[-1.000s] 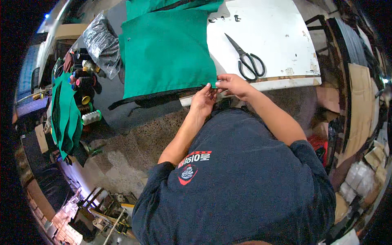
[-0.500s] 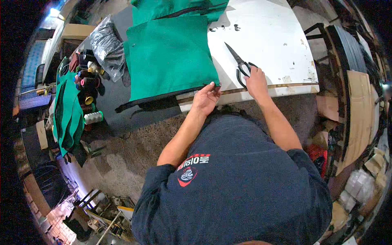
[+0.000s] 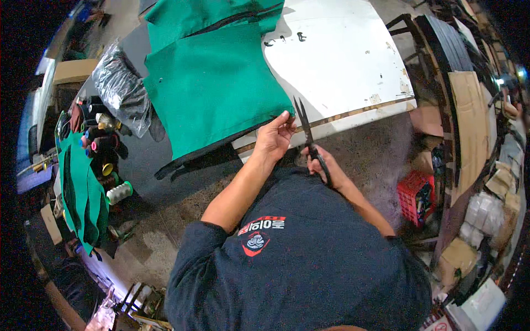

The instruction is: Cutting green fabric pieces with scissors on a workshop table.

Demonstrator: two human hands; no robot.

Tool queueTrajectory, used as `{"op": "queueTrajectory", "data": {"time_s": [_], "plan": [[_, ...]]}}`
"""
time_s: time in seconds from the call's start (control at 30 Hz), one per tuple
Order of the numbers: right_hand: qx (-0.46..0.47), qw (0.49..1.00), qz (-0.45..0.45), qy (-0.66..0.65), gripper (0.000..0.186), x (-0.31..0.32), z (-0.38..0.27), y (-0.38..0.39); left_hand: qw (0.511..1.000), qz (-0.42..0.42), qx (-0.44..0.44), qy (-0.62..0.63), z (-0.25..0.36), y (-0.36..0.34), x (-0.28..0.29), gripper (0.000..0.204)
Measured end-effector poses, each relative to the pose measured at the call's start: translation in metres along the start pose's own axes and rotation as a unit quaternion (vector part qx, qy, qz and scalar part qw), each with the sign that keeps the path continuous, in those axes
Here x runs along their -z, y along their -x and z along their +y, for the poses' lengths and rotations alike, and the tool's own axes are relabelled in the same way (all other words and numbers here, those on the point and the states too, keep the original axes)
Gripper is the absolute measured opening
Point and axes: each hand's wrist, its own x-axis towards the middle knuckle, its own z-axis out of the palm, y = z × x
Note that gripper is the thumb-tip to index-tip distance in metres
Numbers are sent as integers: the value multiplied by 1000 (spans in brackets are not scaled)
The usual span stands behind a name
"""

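Note:
A green fabric piece [image 3: 212, 91] with a black strip along its near edge lies across the table. My left hand [image 3: 275, 137] pinches its near right corner between thumb and fingers. The black-handled scissors [image 3: 305, 124] are in my right hand [image 3: 327, 165], whose fingers are closed round the handles. Their blades point away from me, slightly parted, just right of the pinched corner and apart from it. Another green piece [image 3: 187, 19] with black edging lies at the far side, partly under the first.
The white tabletop [image 3: 337, 60] extends right of the fabric; a dark grey surface [image 3: 132, 160] lies to its left. On that side are a clear plastic bag [image 3: 118, 83], several thread spools [image 3: 120, 193] and draped green strips [image 3: 83, 193]. A red crate [image 3: 414, 198] stands at right, near cardboard [image 3: 466, 127].
My right hand has lifted the scissors off the white tabletop and brought them nearer me, beside the fabric corner. My left hand keeps its pinch. The whole view has shifted somewhat.

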Motion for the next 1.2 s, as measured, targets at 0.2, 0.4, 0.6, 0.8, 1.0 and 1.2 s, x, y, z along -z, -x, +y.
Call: {"op": "queueTrajectory", "data": {"time_s": [0.2, 0.4, 0.6, 0.8, 1.0, 1.2], "plan": [[95, 986, 72, 118, 54, -39, -4, -3, 1000, -2, 1, -20, 4, 2, 1, 8], [142, 950, 137, 241, 50, -47, 7, -4, 998, 4, -23, -58, 2, 5, 6, 10], [130, 946, 157, 253, 42, -59, -8, -5, 997, 14, -35, -73, 5, 8, 11, 11], [88, 969, 174, 150, 42, -65, 4, -6, 996, 15, -33, -84, 7, 8, 13, 12], [51, 952, 187, 238, 41, -68, 3, -5, 994, 31, -45, -98, 11, 11, 14, 12], [58, 948, 204, 237, 39, -70, 22, -10, 991, 29, -64, -114, 6, 5, 20, 11]]}}
